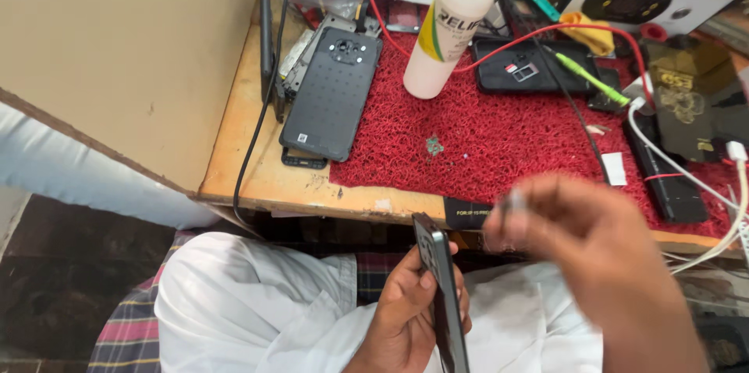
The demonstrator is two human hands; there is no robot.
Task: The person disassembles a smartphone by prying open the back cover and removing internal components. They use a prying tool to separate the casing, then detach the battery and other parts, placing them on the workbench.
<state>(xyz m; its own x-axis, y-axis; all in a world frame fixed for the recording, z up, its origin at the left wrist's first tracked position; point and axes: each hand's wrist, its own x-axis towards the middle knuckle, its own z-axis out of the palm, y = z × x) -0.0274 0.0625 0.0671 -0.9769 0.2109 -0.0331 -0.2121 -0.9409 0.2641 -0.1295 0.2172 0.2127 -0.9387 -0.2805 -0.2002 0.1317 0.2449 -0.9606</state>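
My left hand point(402, 312) grips a dark smartphone point(441, 291) edge-on over my lap, below the table's front edge. My right hand point(605, 256) is blurred, raised just right of the phone, with a small pale object point(512, 203) pinched at the fingertips; what it is cannot be told. On the wooden table point(257, 174) lies a red fibrous mat point(499, 147). A dark grey phone back cover point(331, 92) with a camera cutout rests at the mat's left edge.
A white squeeze bottle point(447, 26) stands on the mat. Behind it lies a black phone body point(530, 67), a green-tipped tool point(589, 76), a yellow cloth point(587, 30), red wire, white cables point(686, 170) and a black bar point(663, 178). A beige board point(133, 53) stands left.
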